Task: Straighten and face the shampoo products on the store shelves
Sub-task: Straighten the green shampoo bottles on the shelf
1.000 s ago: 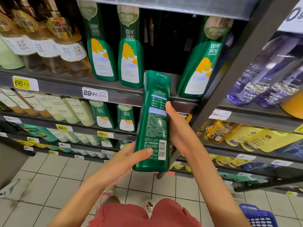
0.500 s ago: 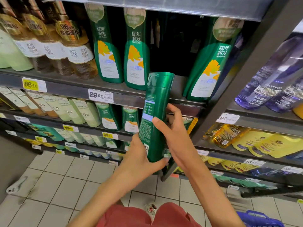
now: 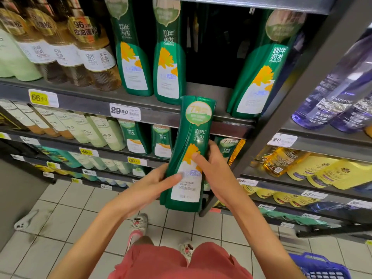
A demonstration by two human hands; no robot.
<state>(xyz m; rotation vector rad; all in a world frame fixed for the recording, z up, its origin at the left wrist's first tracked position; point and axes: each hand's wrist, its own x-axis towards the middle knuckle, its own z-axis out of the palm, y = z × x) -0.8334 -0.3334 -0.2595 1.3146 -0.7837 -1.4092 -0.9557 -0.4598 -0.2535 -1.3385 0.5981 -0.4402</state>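
Observation:
A green shampoo bottle (image 3: 190,156) with a yellow flower label is held upright in front of the shelves, its front label facing me. My left hand (image 3: 149,188) grips its lower left side, thumb across the white label. My right hand (image 3: 216,174) grips its right side, thumb on the yellow flower. On the upper shelf (image 3: 96,97) stand two matching green bottles (image 3: 151,57) to the left and a leaning one (image 3: 259,73) to the right, with a dark gap between them.
Amber bottles (image 3: 80,55) fill the shelf's left end. Purple bottles (image 3: 338,93) and yellow pouches (image 3: 322,172) sit in the bay past the grey upright post (image 3: 281,109). Lower shelves hold pale green bottles (image 3: 96,133). A blue basket (image 3: 320,266) stands on the tiled floor.
The bottle has been turned round in both hands: its back with the barcode faced me earlier, now its front label does. My view has moved closer to the shelf.

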